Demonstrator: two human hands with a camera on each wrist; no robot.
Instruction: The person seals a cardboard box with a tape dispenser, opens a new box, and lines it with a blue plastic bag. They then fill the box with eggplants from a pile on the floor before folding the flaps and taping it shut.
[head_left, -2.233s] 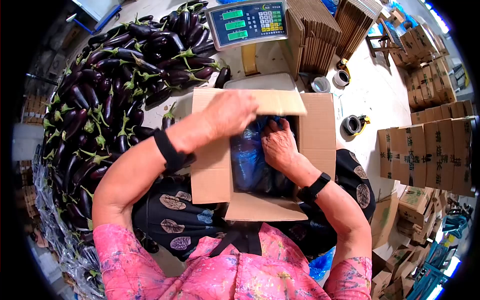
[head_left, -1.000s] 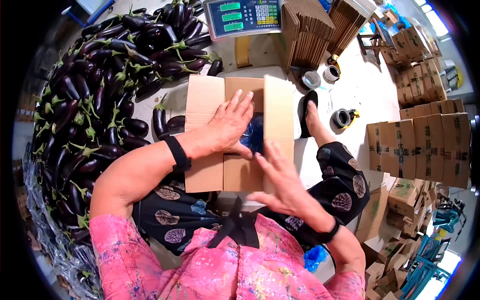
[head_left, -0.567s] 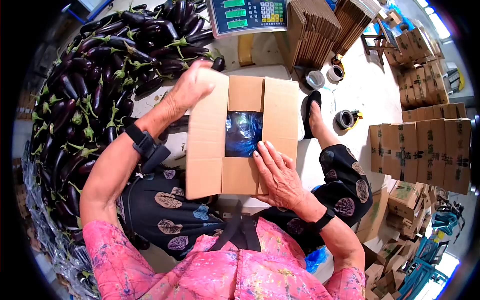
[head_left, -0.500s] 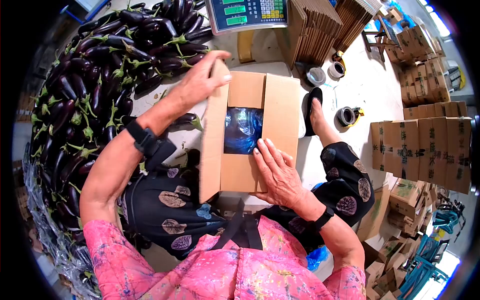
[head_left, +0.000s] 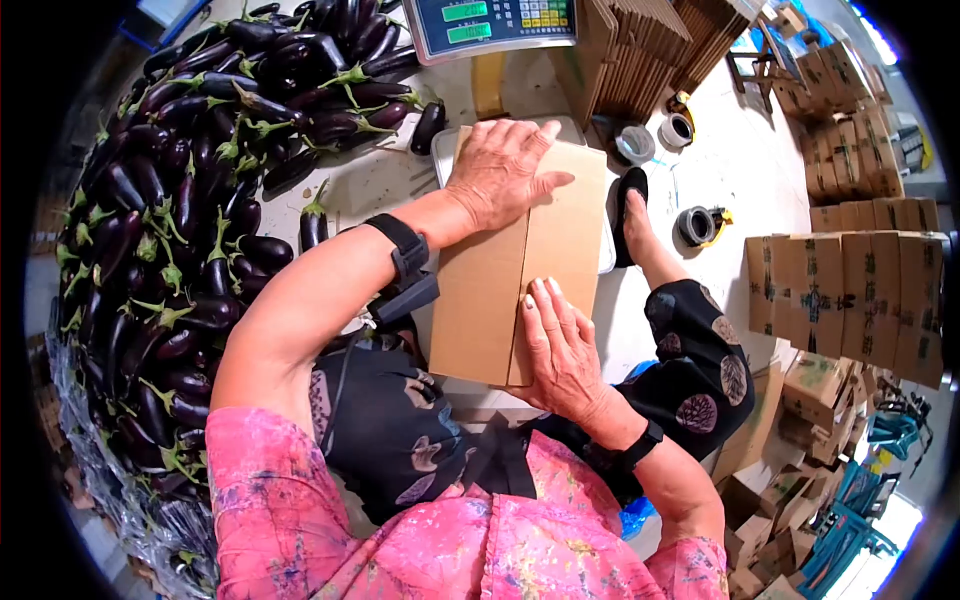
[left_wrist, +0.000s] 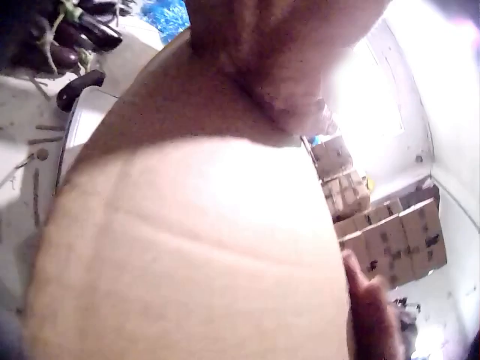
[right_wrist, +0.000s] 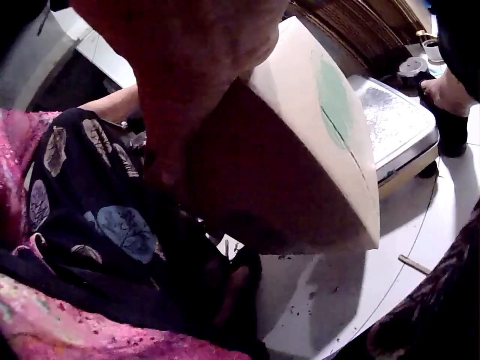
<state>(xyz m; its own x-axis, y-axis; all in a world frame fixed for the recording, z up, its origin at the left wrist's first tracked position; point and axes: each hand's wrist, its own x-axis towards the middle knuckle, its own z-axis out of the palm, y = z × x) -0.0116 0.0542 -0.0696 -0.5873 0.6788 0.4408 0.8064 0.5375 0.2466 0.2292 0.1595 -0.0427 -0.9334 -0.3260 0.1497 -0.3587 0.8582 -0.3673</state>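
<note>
A cardboard box (head_left: 475, 300) rests on the scale's platform (right_wrist: 394, 120), its two long top flaps lying flat with their edges meeting in a seam. My left hand (head_left: 505, 175) lies across the far end of the flaps, fingers spread and pressing down. At the near right corner my right hand (head_left: 560, 350) rests with straight fingers along the seam and the right flap. In the left wrist view the box top (left_wrist: 187, 225) fills the middle, with part of the left hand above it. The blue plastic-wrapped contents are hidden under the flaps.
A big pile of eggplants (head_left: 170, 230) covers the left. The scale's display (head_left: 490, 25) stands at the back beside folded cartons (head_left: 640, 60). Tape dispensers (head_left: 697, 227) lie right of the box, a foot (head_left: 640, 215) between. Packed boxes (head_left: 845, 295) are stacked far right.
The left flap has been folded down over the opening, covering the blue plastic. My left hand has moved right from the flap's edge onto the box top. The right hand stays at its corner.
</note>
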